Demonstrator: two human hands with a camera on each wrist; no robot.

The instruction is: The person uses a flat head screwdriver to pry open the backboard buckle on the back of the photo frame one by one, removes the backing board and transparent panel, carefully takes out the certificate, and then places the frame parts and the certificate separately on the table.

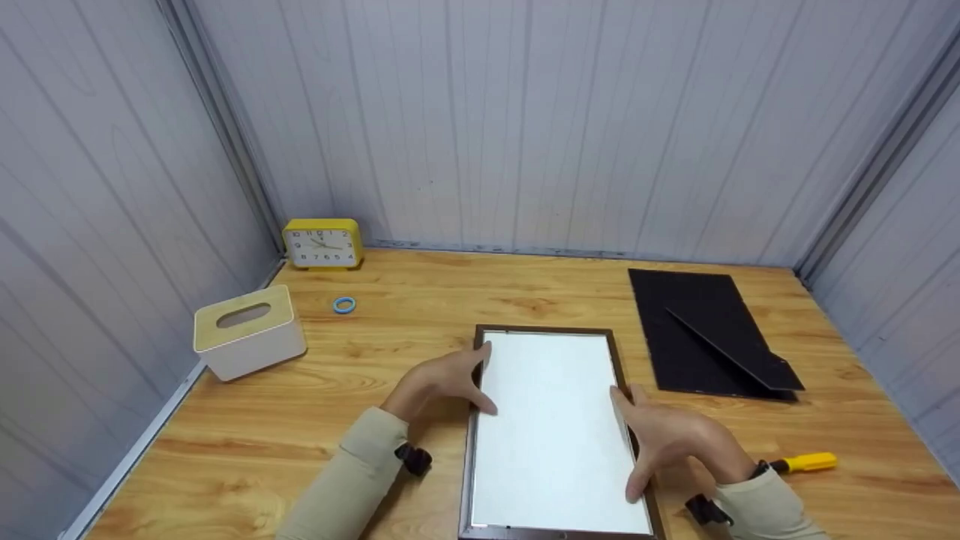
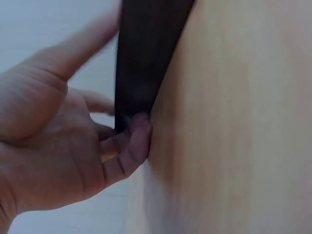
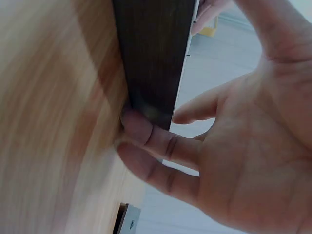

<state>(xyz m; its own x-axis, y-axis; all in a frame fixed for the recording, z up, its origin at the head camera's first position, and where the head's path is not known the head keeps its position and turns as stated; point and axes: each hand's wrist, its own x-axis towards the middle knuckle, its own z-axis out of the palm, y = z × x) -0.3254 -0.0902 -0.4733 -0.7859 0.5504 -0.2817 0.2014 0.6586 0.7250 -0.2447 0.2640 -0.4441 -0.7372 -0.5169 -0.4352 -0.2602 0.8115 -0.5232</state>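
A dark brown picture frame (image 1: 546, 328) lies on the table with a plain white panel (image 1: 555, 442) inside it. My left hand (image 1: 446, 377) grips the frame's left side, its thumb reaching over the panel's edge. In the left wrist view, fingertips (image 2: 140, 131) curl against the dark side wall near a corner. On the opposite side, lower down, my right hand (image 1: 664, 435) holds the right edge, thumb over the white panel. The right wrist view has fingers (image 3: 139, 127) bent around the lower edge of the frame's side (image 3: 153, 58).
A black backing board (image 1: 694, 300) with a stand flap (image 1: 739, 352) lies at right. Beside my right wrist is a yellow-handled tool (image 1: 810, 462). At left are a tissue box (image 1: 255, 352), a blue ring (image 1: 344, 305) and a yellow clock (image 1: 322, 246). Walls enclose the table.
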